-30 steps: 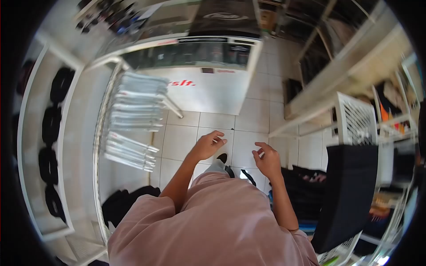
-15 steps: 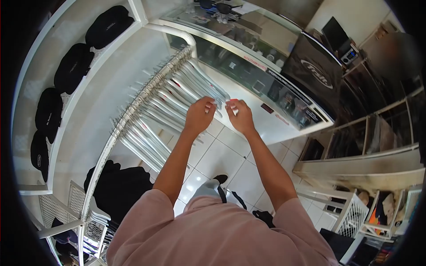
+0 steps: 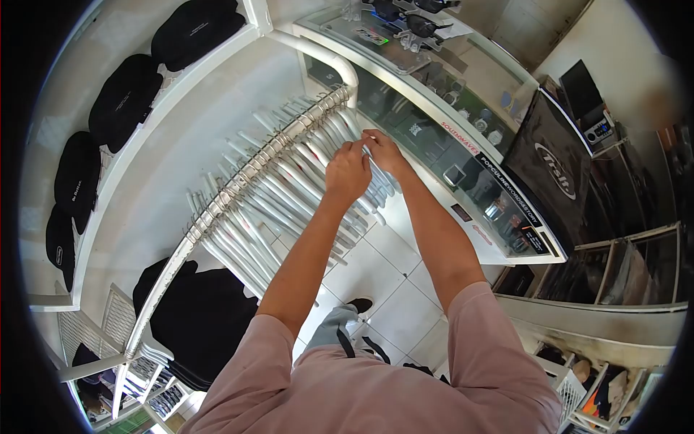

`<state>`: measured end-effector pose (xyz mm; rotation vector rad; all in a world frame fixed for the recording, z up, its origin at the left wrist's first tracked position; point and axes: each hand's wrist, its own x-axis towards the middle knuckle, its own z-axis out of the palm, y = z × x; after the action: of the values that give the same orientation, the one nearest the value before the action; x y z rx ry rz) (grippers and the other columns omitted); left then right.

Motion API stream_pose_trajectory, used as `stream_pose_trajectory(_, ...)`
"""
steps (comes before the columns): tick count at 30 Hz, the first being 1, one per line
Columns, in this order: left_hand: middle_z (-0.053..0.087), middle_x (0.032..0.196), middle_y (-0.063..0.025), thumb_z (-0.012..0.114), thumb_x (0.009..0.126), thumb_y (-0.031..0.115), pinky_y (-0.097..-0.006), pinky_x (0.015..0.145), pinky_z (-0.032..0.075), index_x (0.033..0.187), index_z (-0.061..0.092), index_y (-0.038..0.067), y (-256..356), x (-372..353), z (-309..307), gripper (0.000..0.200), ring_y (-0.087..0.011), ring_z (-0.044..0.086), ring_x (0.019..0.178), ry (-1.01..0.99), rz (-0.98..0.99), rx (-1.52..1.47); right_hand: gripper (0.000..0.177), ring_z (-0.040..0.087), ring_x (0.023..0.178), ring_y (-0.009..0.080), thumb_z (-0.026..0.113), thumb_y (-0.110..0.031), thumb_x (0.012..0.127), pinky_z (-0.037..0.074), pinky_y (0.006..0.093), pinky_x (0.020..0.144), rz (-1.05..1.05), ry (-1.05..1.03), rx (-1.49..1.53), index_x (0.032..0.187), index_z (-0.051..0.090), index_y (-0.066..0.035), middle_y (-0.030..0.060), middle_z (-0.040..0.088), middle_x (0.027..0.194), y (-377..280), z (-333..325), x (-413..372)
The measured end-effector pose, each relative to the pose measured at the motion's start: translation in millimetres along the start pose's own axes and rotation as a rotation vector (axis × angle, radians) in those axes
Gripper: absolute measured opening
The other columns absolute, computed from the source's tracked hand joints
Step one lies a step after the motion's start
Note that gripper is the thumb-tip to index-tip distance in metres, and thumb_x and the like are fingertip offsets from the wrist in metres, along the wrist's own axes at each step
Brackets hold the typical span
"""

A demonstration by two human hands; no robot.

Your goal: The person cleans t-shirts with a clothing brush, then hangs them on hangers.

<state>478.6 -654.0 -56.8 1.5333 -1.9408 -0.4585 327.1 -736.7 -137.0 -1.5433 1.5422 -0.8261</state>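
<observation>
My left hand (image 3: 348, 172) is closed in front of the row of white hangers (image 3: 289, 177), its fingers curled toward the rail. Close beside it, my right hand (image 3: 385, 152) is also closed, fingertips pinched together near my left fingers. Both are at the far end of the row, over the last hangers. What lies between the fingertips is too hidden to make out. The hangers hang by metal hooks from a curved white rail (image 3: 348, 71). Black garments (image 3: 199, 318) hang at the near end of the rail.
A glass display counter (image 3: 434, 155) with watches stands right behind the hangers, sunglasses (image 3: 426, 27) on top. Black caps (image 3: 124, 101) line a wall shelf at left. A dark cloth with a logo (image 3: 553, 170) drapes the counter's right end. White tiles (image 3: 387, 253) cover the floor.
My hands have moved up toward the rail's far end and come together, where before they were apart at the hangers' lower ends. The view has shifted, showing more of the counter.
</observation>
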Motion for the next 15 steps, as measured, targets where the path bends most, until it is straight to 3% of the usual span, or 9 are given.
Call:
stream_pose_trajectory(2, 0.068, 0.124, -0.0199, 0.068, 0.095, 0.014, -0.0500, 0.093, 0.057, 0.135, 0.065, 0.005, -1, -2, 1, 0.041, -0.0409, 0.069, 0.109, -0.019, 0.006, 0.005, 0.045, 0.069, 0.118, 0.0348, 0.055, -0.045, 0.108, 0.051, 0.0459, 0.103, 0.004, 0.011, -0.056, 0.138, 0.065, -0.013, 0.0175, 0.073, 0.127, -4, -1, -2)
stream_pose_trajectory(5, 0.068, 0.125, -0.0198, 0.069, 0.094, 0.014, -0.0494, 0.092, 0.058, 0.136, 0.064, 0.005, -4, -1, 3, 0.043, -0.0406, 0.070, 0.109, -0.011, 0.038, -0.005, 0.036, 0.068, 0.112, 0.0403, 0.056, -0.038, 0.109, 0.053, 0.0509, 0.097, -0.176, 0.176, -0.315, 0.131, 0.066, -0.011, 0.0196, 0.072, 0.116, -23, -8, -23)
stream_pose_trajectory(8, 0.067, 0.126, -0.0201, 0.070, 0.094, 0.014, -0.0491, 0.091, 0.058, 0.136, 0.063, 0.004, -4, -3, 2, 0.044, -0.0410, 0.070, 0.109, 0.020, 0.059, -0.034, 0.028, 0.066, 0.107, 0.0446, 0.054, -0.030, 0.110, 0.053, 0.0539, 0.091, -0.265, 0.314, -0.392, 0.125, 0.065, -0.010, 0.0207, 0.068, 0.110, -35, -11, -47)
stream_pose_trajectory(15, 0.067, 0.124, -0.0194, 0.071, 0.093, 0.014, -0.0478, 0.091, 0.058, 0.137, 0.061, 0.002, 18, -17, -16, 0.046, -0.0401, 0.069, 0.109, 0.049, 0.110, -0.105, 0.024, 0.064, 0.101, 0.0447, 0.053, -0.024, 0.110, 0.052, 0.0537, 0.086, -0.295, 0.455, -0.330, 0.124, 0.064, -0.008, 0.0202, 0.065, 0.108, -57, -38, -109)
